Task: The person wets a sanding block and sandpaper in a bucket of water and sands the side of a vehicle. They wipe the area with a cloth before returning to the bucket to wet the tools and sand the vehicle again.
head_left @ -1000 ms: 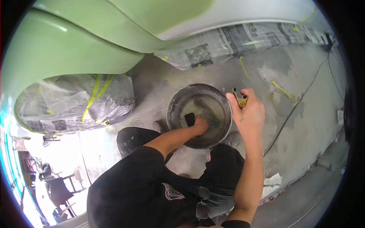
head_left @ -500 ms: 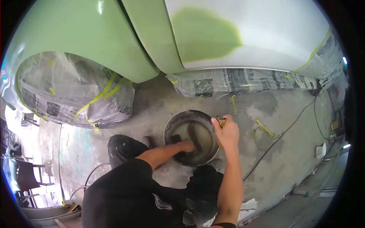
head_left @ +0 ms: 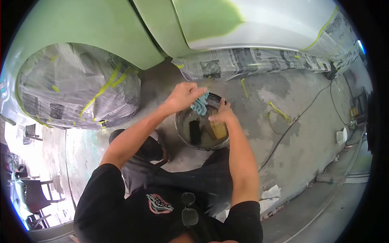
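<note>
My left hand [head_left: 186,96] is closed on a bunched blue-green cloth [head_left: 199,105], which hangs over the far left rim of a round black tub [head_left: 178,128]. Cloudy liquid fills the tub's bottom. My right hand [head_left: 224,113] is over the tub's right side, thumb and fingers apart. Just below its thumb lies a yellow block [head_left: 219,130]. A black block [head_left: 195,132] sits in the liquid left of it, with a brown strip [head_left: 208,131] between the two.
Ahead stands a green and white car body [head_left: 259,28], its lower edge masked with newspaper [head_left: 243,60]. Newspaper and plastic wrap the wheel area [head_left: 77,89] at left. Yellow tape scraps [head_left: 279,111] and a dark cable [head_left: 302,117] lie on the concrete floor at right.
My left hand has come up out of the tub, now with the blue-green cloth. My right hand has moved inward over the tub; the yellow block it held at the rim now lies inside.
</note>
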Demonstrator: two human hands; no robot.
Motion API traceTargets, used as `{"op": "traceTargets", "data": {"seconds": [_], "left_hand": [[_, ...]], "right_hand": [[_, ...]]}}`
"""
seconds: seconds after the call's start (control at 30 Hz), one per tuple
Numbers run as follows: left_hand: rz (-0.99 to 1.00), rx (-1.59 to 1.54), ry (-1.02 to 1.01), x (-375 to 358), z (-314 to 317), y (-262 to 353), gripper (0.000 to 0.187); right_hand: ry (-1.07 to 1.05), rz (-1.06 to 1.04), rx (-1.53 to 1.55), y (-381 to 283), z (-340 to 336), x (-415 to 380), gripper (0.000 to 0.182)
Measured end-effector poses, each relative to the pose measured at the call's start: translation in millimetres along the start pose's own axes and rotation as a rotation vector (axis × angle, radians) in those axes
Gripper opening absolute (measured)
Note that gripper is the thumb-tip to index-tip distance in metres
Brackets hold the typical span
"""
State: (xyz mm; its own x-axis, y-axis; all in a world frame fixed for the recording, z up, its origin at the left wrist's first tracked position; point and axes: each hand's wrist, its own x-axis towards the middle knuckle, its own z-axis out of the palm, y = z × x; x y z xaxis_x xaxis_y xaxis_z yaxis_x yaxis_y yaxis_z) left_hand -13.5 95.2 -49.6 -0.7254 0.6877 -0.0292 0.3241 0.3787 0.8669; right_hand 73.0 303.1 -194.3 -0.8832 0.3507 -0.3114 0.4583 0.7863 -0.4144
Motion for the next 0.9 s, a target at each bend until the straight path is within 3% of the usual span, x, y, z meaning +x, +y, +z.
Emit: {"op": "traceTargets", "data": {"seconds": [0.03, 0.13, 0.17, 0.23, 0.27, 0.3, 0.4, 0.53, 0.6, 0.7, 0.73, 0.8, 0.83, 0.9], "left_hand": [[0.015, -0.109, -0.010, 1, -6, 5, 0.042], [0.056, -0.406, 0.001, -2, -15, 32, 0.040], [0.070, -0.502, 0.010, -2, -16, 39, 0.042], [0.052, -0.607, 0.047, -1, -20, 37, 0.029], [0.066, -0.637, 0.082, 2, -19, 28, 0.024], [0.080, -0.668, 0.117, 5, -17, 18, 0.020], [-0.109, -0.557, 0.167, 5, -2, -27, 0.022], [-0.406, -0.633, 0.057, 7, 63, -181, 0.042], [-0.596, -0.766, -0.014, -11, 89, -159, 0.049], [-0.343, -0.860, -0.050, -10, 131, -198, 0.062], [-0.372, -1.079, -0.046, -15, 135, -182, 0.067], [-0.391, -1.515, -0.022, -30, 128, -118, 0.077], [-0.354, -1.588, -0.047, -31, 126, -98, 0.086], [-0.368, -1.702, -0.083, -24, 127, -92, 0.085]], "right_hand": [[0.016, -0.021, -0.126, -7, -1, -9, 0.107], [-0.041, -0.361, 0.415, -7, 20, -7, 0.097], [-0.172, -0.272, 0.602, -10, 16, -10, 0.092], [-0.431, -0.095, 0.967, -48, -32, -44, 0.083], [-0.377, -0.070, 1.026, -48, -28, -40, 0.063], [-0.375, -0.079, 1.048, -45, -28, -37, 0.060], [-0.294, -0.086, 1.090, -44, -41, -42, 0.048], [-0.179, -0.157, 1.344, -38, -47, -42, 0.045], [-0.223, -0.141, 1.408, -46, -44, -47, 0.046], [-0.183, -0.080, 1.440, -55, -36, -41, 0.045], [-0.139, -0.100, 1.445, -52, -30, -35, 0.044], [0.007, -0.132, 1.269, -52, -27, -32, 0.048], [0.075, -0.153, 1.180, -53, -25, -31, 0.050], [0.311, -0.403, 0.722, -51, -14, -33, 0.057]]}}
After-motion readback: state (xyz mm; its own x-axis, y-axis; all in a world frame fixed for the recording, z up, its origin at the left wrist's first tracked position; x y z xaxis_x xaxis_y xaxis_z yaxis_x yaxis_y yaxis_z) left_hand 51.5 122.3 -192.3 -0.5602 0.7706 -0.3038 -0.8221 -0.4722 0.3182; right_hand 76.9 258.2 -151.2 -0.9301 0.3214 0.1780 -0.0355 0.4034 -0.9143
